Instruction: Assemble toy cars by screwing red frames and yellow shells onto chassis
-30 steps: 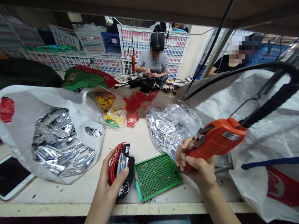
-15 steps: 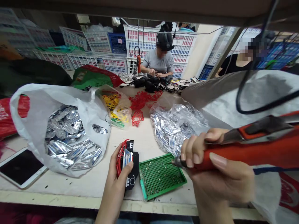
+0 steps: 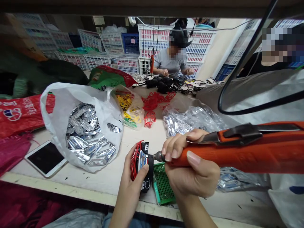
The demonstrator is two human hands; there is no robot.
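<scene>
My left hand point(image 3: 134, 177) grips a black and red toy vehicle part point(image 3: 149, 169) with a shiny silver-blue piece on it, held on its side above the table. In my right hand point(image 3: 190, 167) is an orange electric screwdriver point(image 3: 237, 148), fingers wrapped round its front end. Its tip points left and meets the edge of the black part; whether it sits on a screw I cannot tell. Beneath the right hand lies a green perforated tray point(image 3: 163, 185) with small screws, partly covered by that hand.
A white bag point(image 3: 57, 126) of silver pieces stands left, beside a phone point(image 3: 46, 158). Behind are a clear bag point(image 3: 136, 112) of yellow and green parts and red frames point(image 3: 150, 119). Another clear bag point(image 3: 201, 115) lies right. A black cable point(image 3: 220, 95) hangs right. A co-worker point(image 3: 174, 60) sits opposite.
My right hand has brought the screwdriver left from over the green tray to the black part's edge. My left hand still holds the part. The view has swung somewhat left.
</scene>
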